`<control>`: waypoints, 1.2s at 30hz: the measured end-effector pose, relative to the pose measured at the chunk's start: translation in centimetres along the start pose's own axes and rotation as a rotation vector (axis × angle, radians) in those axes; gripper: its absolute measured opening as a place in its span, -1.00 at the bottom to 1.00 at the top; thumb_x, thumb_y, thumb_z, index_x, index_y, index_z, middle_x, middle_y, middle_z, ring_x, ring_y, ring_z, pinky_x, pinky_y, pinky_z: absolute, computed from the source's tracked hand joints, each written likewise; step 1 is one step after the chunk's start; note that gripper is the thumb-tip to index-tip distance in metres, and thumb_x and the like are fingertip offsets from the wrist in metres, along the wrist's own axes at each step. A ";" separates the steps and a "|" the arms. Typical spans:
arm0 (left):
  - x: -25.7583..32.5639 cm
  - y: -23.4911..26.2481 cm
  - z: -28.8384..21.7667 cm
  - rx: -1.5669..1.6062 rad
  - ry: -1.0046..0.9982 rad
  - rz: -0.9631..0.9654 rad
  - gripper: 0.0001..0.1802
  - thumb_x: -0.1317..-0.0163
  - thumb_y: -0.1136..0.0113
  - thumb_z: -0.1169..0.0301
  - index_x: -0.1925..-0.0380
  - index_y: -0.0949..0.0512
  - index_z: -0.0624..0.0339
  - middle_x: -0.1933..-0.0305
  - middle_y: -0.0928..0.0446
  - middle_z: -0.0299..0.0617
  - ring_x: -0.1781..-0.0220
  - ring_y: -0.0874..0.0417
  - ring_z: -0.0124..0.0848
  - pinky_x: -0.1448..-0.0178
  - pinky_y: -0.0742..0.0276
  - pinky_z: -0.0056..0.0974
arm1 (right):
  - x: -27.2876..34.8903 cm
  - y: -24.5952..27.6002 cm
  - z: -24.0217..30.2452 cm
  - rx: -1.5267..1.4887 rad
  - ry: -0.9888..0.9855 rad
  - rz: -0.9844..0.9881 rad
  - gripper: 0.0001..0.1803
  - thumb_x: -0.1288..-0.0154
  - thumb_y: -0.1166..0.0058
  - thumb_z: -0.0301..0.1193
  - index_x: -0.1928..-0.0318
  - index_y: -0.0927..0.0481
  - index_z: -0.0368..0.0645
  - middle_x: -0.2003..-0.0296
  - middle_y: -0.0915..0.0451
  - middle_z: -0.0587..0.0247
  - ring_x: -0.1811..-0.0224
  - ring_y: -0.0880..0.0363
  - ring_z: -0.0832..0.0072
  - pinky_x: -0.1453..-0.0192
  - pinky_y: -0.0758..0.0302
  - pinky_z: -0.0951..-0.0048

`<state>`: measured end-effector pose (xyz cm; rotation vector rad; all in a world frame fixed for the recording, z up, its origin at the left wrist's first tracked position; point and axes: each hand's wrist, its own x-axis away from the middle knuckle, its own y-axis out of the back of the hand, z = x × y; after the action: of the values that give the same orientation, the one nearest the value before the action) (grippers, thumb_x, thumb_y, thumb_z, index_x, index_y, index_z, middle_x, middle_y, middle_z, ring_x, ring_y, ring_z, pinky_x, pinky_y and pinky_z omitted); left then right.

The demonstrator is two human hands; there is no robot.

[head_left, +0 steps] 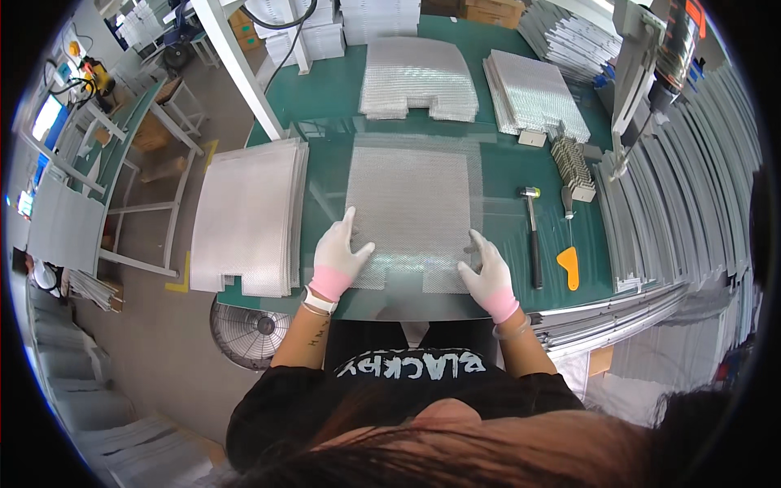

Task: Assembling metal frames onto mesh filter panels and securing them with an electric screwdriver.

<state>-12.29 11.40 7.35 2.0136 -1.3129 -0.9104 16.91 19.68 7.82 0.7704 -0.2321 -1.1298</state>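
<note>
A grey, finely textured sheet [411, 203] with a notch in its near edge lies flat on the green table in front of me. Clear, glossy material shows around its edges. My left hand [338, 254], in a white glove with a pink cuff, rests at the sheet's left edge with thumb and fingers apart. On the opposite edge is my right hand [490, 276], gloved the same way, its fingers spread and slightly bent. Neither hand grips anything that I can see. To the right lie a hammer [533, 236] with a dark handle and a yellow scraper [572, 268].
A stack of notched sheets [248, 215] stands left; silvery sheets [419, 77] and another pile [537, 89] are at the back. Small metal pieces [573, 163] line up near a screwdriver [568, 207]. A power driver [675, 61] hangs at upper right, beside many upright panels [691, 179].
</note>
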 end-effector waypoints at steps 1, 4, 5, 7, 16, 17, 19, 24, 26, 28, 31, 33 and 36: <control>0.1 -0.2 0.0 -0.038 0.006 0.012 -0.14 -0.05 -0.38 0.28 -0.34 -0.22 0.27 0.12 -0.53 0.03 0.05 -0.57 -0.07 -0.05 -0.49 -0.12 | 0.0 -0.4 -0.5 0.016 0.008 -0.002 -0.30 -0.10 -0.20 -0.43 -0.30 -0.36 -0.23 0.08 -0.56 0.07 0.38 -0.50 0.44 0.19 -0.50 0.46; 0.3 -0.6 0.7 -0.094 0.005 0.028 -0.15 -0.06 -0.37 0.26 -0.34 -0.22 0.27 0.12 -0.52 0.04 0.04 -0.56 -0.05 -0.05 -0.50 -0.11 | 0.2 -0.4 0.0 0.007 -0.036 0.046 -0.32 -0.12 -0.20 -0.40 -0.29 -0.35 -0.24 0.02 -0.54 -0.03 0.15 -0.50 0.24 0.00 -0.47 0.34; 0.4 -0.7 0.9 -0.116 -0.002 0.031 -0.15 -0.06 -0.36 0.25 -0.34 -0.22 0.26 0.12 -0.52 0.05 0.04 -0.56 -0.04 -0.06 -0.50 -0.11 | 0.3 -0.3 0.3 -0.020 -0.086 0.095 -0.33 -0.14 -0.19 -0.38 -0.28 -0.34 -0.27 -0.03 -0.52 -0.12 -0.09 -0.52 0.05 -0.20 -0.45 0.24; 0.3 -0.5 0.8 -0.123 0.020 0.059 -0.15 -0.06 -0.36 0.23 -0.34 -0.22 0.26 0.12 -0.52 0.05 0.03 -0.56 -0.04 -0.06 -0.50 -0.10 | 0.5 -0.4 0.5 -0.016 -0.099 0.107 -0.33 -0.15 -0.18 -0.37 -0.28 -0.35 -0.27 -0.04 -0.52 -0.12 -0.09 -0.52 0.05 -0.20 -0.45 0.24; 0.4 -1.0 1.1 -0.167 0.053 0.082 -0.14 -0.06 -0.36 0.21 -0.33 -0.23 0.27 0.08 -0.51 0.05 0.01 -0.54 -0.04 -0.09 -0.49 -0.09 | 0.6 -2.0 -1.4 0.148 -0.004 0.081 -0.32 -0.13 -0.21 -0.36 -0.28 -0.35 -0.21 -0.03 -0.50 -0.06 -0.10 -0.49 0.06 -0.17 -0.46 0.23; 0.5 -1.0 1.3 -0.170 0.042 0.069 -0.14 -0.06 -0.36 0.21 -0.33 -0.23 0.27 0.07 -0.51 0.05 0.01 -0.54 -0.04 -0.09 -0.48 -0.09 | 0.6 -2.0 -1.4 0.150 -0.013 0.093 -0.32 -0.14 -0.22 -0.36 -0.29 -0.34 -0.20 -0.04 -0.49 -0.07 -0.09 -0.50 0.06 -0.17 -0.46 0.23; 0.6 -1.4 1.8 -0.179 0.030 0.068 -0.15 -0.05 -0.36 0.21 -0.33 -0.23 0.28 0.07 -0.51 0.05 0.00 -0.54 -0.04 -0.09 -0.48 -0.09 | 0.7 -2.1 -1.7 0.158 -0.001 0.089 -0.32 -0.14 -0.22 -0.35 -0.28 -0.34 -0.20 -0.04 -0.49 -0.06 -0.09 -0.50 0.06 -0.17 -0.47 0.23; 0.5 -1.5 1.7 -0.189 0.032 0.085 -0.14 -0.05 -0.36 0.21 -0.32 -0.24 0.29 0.07 -0.50 0.05 -0.02 -0.52 -0.04 -0.10 -0.47 -0.09 | 0.5 -1.8 -1.4 0.180 -0.011 0.107 -0.32 -0.14 -0.22 -0.34 -0.28 -0.34 -0.19 -0.03 -0.48 -0.06 -0.07 -0.50 0.05 -0.14 -0.48 0.22; 0.5 -1.4 1.6 -0.178 0.054 0.092 -0.14 -0.04 -0.37 0.22 -0.31 -0.25 0.32 0.09 -0.49 0.06 -0.01 -0.52 -0.03 -0.11 -0.47 -0.09 | 0.6 -1.7 -1.3 0.190 -0.024 0.150 -0.33 -0.20 -0.16 -0.29 -0.31 -0.29 -0.17 -0.05 -0.45 -0.10 -0.06 -0.50 0.01 -0.12 -0.49 0.16; 0.7 -1.5 1.7 -0.171 0.048 0.079 -0.14 -0.03 -0.37 0.22 -0.31 -0.26 0.33 0.08 -0.49 0.06 -0.01 -0.52 -0.03 -0.11 -0.46 -0.09 | 0.3 -1.5 -0.9 0.203 -0.059 0.185 -0.32 -0.22 -0.15 -0.27 -0.32 -0.28 -0.17 -0.06 -0.44 -0.10 -0.06 -0.51 0.00 -0.12 -0.50 0.15; 0.8 -1.6 1.8 -0.157 0.043 0.068 -0.14 -0.02 -0.38 0.22 -0.30 -0.26 0.36 0.09 -0.49 0.07 -0.01 -0.52 -0.03 -0.11 -0.46 -0.09 | 0.0 -1.2 -0.7 0.237 -0.100 0.241 -0.31 -0.23 -0.13 -0.24 -0.34 -0.25 -0.16 -0.07 -0.41 -0.13 -0.05 -0.51 -0.03 -0.11 -0.50 0.14; 0.6 -1.7 1.9 -0.149 0.041 0.068 -0.13 -0.02 -0.39 0.22 -0.30 -0.26 0.38 0.10 -0.49 0.07 0.00 -0.52 -0.03 -0.11 -0.46 -0.09 | -0.3 -1.0 -0.7 0.260 -0.105 0.258 -0.30 -0.24 -0.13 -0.23 -0.35 -0.24 -0.16 -0.08 -0.40 -0.16 -0.05 -0.51 -0.05 -0.11 -0.51 0.14; 0.2 -1.4 1.3 -0.143 0.073 0.092 -0.13 0.01 -0.40 0.22 -0.30 -0.28 0.33 0.05 -0.48 0.07 -0.04 -0.51 -0.04 -0.14 -0.46 -0.11 | -0.8 -0.4 -0.2 0.261 -0.130 0.283 -0.28 -0.21 -0.16 -0.21 -0.35 -0.26 -0.10 -0.06 -0.40 -0.19 -0.04 -0.51 -0.09 -0.11 -0.51 0.14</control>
<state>-12.53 11.60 5.42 1.8445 -1.2534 -0.8549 16.38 20.39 7.61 0.8632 -0.5891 -0.8899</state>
